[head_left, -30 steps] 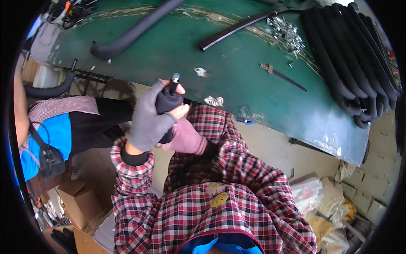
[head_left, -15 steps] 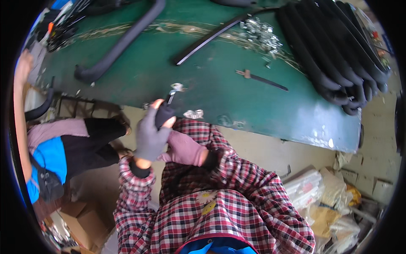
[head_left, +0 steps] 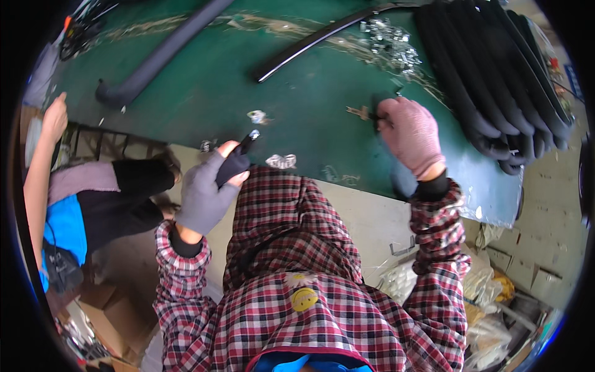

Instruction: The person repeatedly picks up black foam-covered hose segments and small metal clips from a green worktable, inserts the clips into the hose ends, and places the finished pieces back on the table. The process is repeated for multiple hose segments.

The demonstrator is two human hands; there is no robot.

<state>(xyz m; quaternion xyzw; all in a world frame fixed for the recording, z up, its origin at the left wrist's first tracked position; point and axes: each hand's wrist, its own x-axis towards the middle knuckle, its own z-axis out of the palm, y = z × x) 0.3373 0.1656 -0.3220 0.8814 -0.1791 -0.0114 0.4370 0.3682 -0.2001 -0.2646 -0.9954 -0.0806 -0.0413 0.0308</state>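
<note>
My left hand [head_left: 207, 189], in a grey glove with bare fingertips, is closed round a short black piece [head_left: 233, 167]. A narrow part with a shiny metal tip points from it toward the table; its exact kind is unclear. My right hand [head_left: 412, 133], in a pink glove, is over the table with its fingers curled onto a flat tool. The tool's brownish cross-shaped head [head_left: 359, 112] shows beside my fingers, while the hand hides its dark bar. A small whitish metal part [head_left: 256, 116] lies ahead of my left hand, and several clips [head_left: 281, 162] sit at the table's near edge.
The green table [head_left: 297, 118] carries a pile of small metal parts [head_left: 390, 46], a dark strip [head_left: 310, 49], a bent black foam tube [head_left: 161, 56] and stacked foam tubes [head_left: 489, 74] at right. Another person's arm [head_left: 43, 149] is at far left. Plastic bags [head_left: 483, 335] lie lower right.
My right hand has left my left hand and moved right and forward to the flat tool on the table. My left hand still holds the black piece, slightly farther left.
</note>
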